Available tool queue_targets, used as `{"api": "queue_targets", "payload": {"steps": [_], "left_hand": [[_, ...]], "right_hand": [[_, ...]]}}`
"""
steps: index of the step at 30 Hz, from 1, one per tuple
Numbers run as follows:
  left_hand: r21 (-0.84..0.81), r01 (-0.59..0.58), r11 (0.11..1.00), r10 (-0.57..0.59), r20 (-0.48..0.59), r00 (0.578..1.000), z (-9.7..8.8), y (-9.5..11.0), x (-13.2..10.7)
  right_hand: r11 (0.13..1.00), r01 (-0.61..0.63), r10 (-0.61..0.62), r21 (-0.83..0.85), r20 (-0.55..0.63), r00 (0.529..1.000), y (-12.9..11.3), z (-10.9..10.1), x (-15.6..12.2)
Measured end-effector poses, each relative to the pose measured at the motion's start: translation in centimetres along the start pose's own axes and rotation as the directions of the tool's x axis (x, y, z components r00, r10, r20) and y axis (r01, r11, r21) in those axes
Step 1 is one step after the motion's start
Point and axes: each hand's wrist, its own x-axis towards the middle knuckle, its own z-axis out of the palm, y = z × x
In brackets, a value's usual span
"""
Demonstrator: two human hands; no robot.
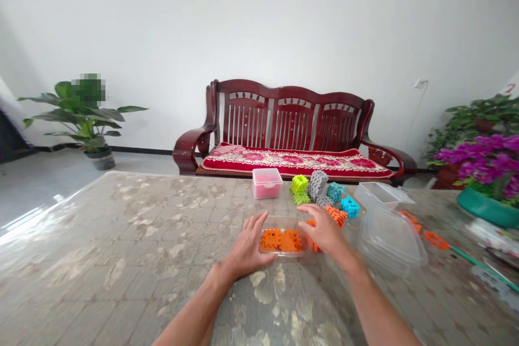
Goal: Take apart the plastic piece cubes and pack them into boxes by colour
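Observation:
A small clear plastic tub stands on the table in front of me with orange toy blocks inside. My left hand rests against the tub's left side, fingers stretched out. My right hand lies over the tub's right edge, fingers extended, with more orange blocks just behind it. Whether either hand grips the tub I cannot tell. Beyond stand green, grey and blue blocks.
A lidded tub of pink pieces stands further back. Empty clear containers and lids lie to the right, then orange-handled scissors and a potted purple flower. A wooden bench and a leafy plant are behind the table.

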Motion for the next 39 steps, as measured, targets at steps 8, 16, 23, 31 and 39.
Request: {"api": "queue_targets", "payload": {"steps": [8,16,23,31,39], "left_hand": [[0.001,0.018,1.000,-0.018,0.021,1.000,-0.2,0.2,0.0],[0.022,0.005,1.000,-0.005,0.019,1.000,-0.1,0.0,0.0],[0.009,0.015,1.000,-0.015,0.012,1.000,-0.1,0.1,0.0],[0.016,-0.005,1.000,0.005,0.003,1.000,0.2,-0.2,-0.1],[0.021,0.004,1.000,-0.005,0.011,1.000,0.1,-0.2,-0.1]], "right_hand": [[0.964,-0.039,0.109,-0.263,0.256,0.960,4.9,-2.4,-1.3],[0.965,-0.065,0.115,-0.255,0.186,0.976,4.6,-2.1,-1.1],[0.989,0.009,0.009,-0.146,0.125,0.992,1.0,-2.7,-0.3],[0.976,0.160,-0.114,-0.150,0.273,0.955,-2.0,-0.4,-0.2],[0.990,0.020,-0.002,-0.137,0.130,0.991,1.9,-0.9,-0.8]]}}
